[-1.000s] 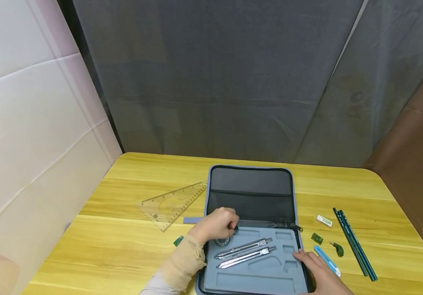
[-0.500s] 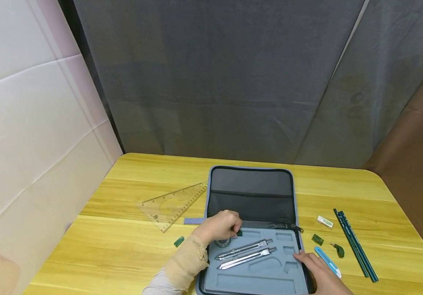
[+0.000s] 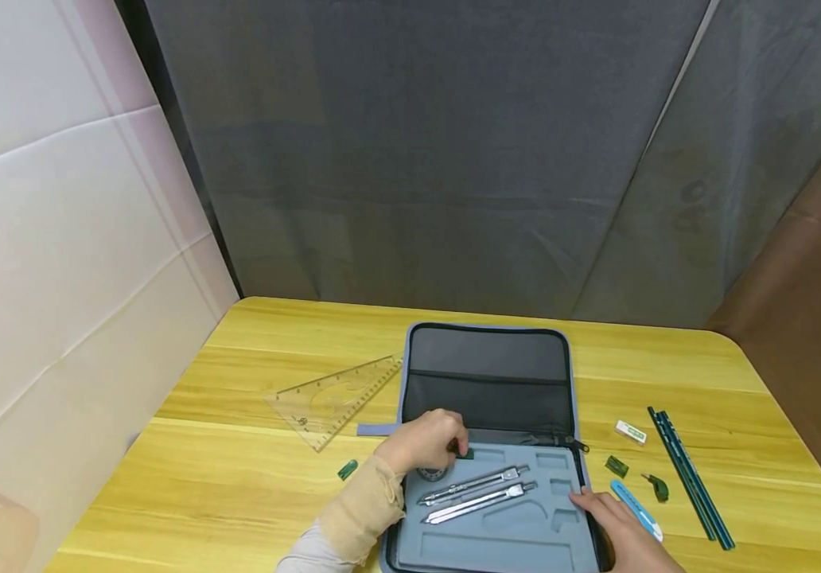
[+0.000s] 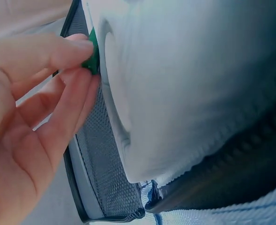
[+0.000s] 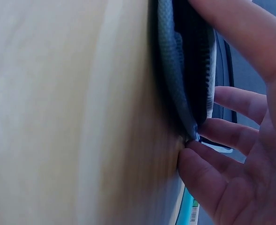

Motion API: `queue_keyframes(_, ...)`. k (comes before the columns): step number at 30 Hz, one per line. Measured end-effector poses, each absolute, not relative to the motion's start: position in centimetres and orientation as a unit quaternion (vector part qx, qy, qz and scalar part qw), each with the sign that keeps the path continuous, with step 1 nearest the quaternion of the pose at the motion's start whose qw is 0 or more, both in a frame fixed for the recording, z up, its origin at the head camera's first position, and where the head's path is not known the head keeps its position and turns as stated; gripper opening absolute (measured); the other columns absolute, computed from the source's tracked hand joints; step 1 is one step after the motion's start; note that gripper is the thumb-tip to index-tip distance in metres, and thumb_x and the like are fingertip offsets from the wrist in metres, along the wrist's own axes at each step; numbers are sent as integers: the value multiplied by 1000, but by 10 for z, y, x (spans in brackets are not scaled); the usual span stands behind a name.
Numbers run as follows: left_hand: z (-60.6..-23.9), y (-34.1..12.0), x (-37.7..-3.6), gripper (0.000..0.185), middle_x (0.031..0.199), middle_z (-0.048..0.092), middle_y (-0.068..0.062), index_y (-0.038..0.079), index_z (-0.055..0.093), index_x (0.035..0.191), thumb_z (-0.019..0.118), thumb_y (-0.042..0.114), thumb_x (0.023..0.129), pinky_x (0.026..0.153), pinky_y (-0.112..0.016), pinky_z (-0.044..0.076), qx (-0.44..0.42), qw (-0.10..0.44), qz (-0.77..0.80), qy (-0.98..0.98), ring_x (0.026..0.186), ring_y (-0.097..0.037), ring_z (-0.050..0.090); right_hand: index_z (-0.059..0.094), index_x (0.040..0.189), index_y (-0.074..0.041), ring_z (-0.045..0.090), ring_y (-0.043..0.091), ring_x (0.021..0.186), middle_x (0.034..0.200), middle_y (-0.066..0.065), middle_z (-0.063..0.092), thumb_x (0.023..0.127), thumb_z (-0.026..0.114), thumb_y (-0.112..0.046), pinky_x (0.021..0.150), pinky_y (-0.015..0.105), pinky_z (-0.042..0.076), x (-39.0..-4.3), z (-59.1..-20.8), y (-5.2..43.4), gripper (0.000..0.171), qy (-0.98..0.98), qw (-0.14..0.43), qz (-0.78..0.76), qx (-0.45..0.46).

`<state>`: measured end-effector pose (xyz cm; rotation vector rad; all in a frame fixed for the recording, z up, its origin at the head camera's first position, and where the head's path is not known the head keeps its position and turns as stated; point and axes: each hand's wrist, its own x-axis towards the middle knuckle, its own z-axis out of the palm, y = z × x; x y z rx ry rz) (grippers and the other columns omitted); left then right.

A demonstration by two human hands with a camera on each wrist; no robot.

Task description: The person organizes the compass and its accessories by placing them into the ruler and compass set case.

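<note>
In the head view an unzipped case (image 3: 489,350) lies open, with a moulded grey-blue tray (image 3: 496,549) in its near half. My left hand (image 3: 421,442) is over the tray's far left part and pinches a small dark green piece (image 4: 93,54) between thumb and fingers, at the tray's edge slot. Its kind is mostly hidden by the fingers. Two silver compasses (image 3: 478,503) lie on the tray, and a round dial-like thing (image 3: 432,472) shows partly below the hand. My right hand (image 3: 618,521) holds the case's right side, its fingers bent against the edge (image 5: 187,93).
Left of the case lie a clear set square (image 3: 339,398) and a small green piece (image 3: 348,469). To the right are a white eraser (image 3: 630,431), a green sharpener (image 3: 616,465), a dark green compass attachment (image 3: 658,486), a blue cutter (image 3: 636,509) and dark green pencils (image 3: 693,477).
My left hand has shifted slightly right and down over the tray, and the green piece now shows beside its fingertips. The right hand stays at the case's edge.
</note>
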<state>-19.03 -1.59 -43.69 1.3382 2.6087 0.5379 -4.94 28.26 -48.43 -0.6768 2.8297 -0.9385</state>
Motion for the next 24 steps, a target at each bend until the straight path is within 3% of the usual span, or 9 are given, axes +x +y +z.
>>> queue_keyframes(11, -435, -14, -190, 18, 83, 65, 4, 12, 73, 84, 69, -4, 74, 66, -11, 44, 465, 61, 156, 869, 78, -6, 61, 40, 131, 0, 43, 49, 103, 124, 25, 43, 69, 77, -37, 70, 49, 44, -51, -481, 282, 81, 915, 80, -338, -204)
queue_keyframes(18, -434, -14, -187, 20, 80, 65, 5, 14, 74, 77, 64, -4, 75, 64, -13, 46, 457, 46, 131, 879, 77, -8, 62, 41, 131, 0, 43, 48, 103, 124, 24, 43, 69, 76, -38, 70, 49, 45, -50, -482, 282, 80, 918, 76, -332, -203)
queue_keyframes(24, -435, -16, -185, 23, 82, 64, 7, 16, 73, 81, 62, -4, 76, 66, -15, 46, 467, 51, 119, 875, 79, -7, 61, 40, 130, 1, 41, 50, 103, 125, 26, 42, 70, 76, -37, 70, 50, 43, -50, -481, 282, 80, 913, 85, -347, -198)
